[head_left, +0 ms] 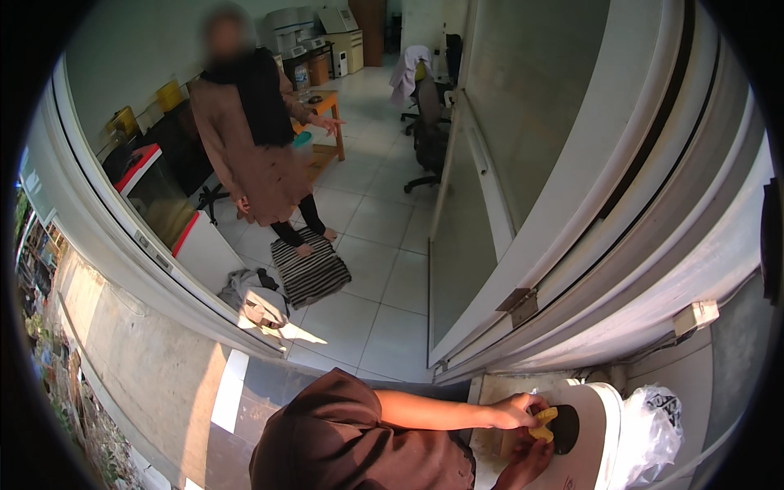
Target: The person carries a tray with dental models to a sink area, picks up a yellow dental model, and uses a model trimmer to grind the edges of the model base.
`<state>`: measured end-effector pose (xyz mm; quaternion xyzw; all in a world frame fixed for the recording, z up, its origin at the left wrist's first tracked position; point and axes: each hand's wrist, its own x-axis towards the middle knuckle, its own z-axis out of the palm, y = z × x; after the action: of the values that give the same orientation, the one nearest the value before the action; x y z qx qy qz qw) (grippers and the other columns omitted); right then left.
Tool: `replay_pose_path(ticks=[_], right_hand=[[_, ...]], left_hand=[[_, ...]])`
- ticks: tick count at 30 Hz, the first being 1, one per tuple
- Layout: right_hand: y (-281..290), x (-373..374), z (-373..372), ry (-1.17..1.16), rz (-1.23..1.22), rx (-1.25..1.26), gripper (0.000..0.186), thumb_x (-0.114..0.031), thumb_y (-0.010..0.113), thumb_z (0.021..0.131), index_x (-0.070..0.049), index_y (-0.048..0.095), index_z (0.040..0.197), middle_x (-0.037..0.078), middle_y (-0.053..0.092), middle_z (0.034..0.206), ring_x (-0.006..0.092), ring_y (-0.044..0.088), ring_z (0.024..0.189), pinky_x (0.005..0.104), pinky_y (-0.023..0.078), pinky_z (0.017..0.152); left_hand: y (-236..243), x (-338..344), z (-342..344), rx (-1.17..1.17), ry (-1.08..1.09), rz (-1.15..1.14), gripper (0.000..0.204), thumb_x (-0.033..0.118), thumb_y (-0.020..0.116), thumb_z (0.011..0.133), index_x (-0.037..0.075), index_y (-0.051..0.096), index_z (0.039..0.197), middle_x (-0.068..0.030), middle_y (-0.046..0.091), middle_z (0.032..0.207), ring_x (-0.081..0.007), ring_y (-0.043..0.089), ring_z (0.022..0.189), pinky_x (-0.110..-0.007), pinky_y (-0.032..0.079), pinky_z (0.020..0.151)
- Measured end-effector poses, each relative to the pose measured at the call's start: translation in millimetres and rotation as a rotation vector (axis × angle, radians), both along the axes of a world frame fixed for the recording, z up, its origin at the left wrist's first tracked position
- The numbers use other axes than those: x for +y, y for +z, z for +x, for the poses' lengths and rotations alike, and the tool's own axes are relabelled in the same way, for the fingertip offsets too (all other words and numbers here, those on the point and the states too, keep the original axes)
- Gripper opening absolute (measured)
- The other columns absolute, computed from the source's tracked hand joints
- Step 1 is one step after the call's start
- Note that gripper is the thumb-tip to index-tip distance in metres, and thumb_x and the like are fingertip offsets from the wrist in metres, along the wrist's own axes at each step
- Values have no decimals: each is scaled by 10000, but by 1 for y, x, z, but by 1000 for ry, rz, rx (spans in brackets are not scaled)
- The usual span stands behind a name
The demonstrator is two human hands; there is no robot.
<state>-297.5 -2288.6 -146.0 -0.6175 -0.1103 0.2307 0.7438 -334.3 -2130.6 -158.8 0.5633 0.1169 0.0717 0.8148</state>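
My left hand [519, 411], at the end of a bare forearm and a brown short sleeve, is closed on a small curved yellow piece [542, 425]. Below it, my right hand [529, 464] has its fingers on the lower end of the same piece. It looks soft and bent, but its kind does not show. Both hands are over a white rounded top [600, 400], beside a dark oval [564, 429] in it.
A clear plastic bag [652, 433] lies right of the white top. Beyond an open doorway, a person in brown [224, 139] stands on a striped mat [312, 269], one hand stretched out. A sliding door [482, 212], grey cloth [253, 294] and office chairs [429, 139] are also there.
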Motion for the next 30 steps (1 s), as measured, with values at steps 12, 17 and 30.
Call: replay_pose_path(ticks=[12,17,30], right_hand=[[-9,-3,7,85,-73,-65,329,-184,603,977,29,592,1227,98,655,1087,177,613,870,277,504,726],[-1,-1,2,79,-64,-124,323,-185,601,978,36,600,1213,93,654,1092,162,610,889,265,499,742],[6,1,-4,52,-259,-234,413,-260,555,1003,80,578,1236,176,635,1172,242,600,1008,326,493,854]], left_hand=[[-18,-7,2,-61,150,308,404,143,695,842,1,566,1197,-60,634,968,-121,599,762,-280,493,689],[-12,-10,1,-79,162,319,410,115,699,825,-4,560,1192,-54,634,949,-113,585,735,-279,478,671],[-15,-12,-6,-134,217,343,401,107,707,837,5,550,1191,-82,635,1003,-143,618,800,-298,507,708]])
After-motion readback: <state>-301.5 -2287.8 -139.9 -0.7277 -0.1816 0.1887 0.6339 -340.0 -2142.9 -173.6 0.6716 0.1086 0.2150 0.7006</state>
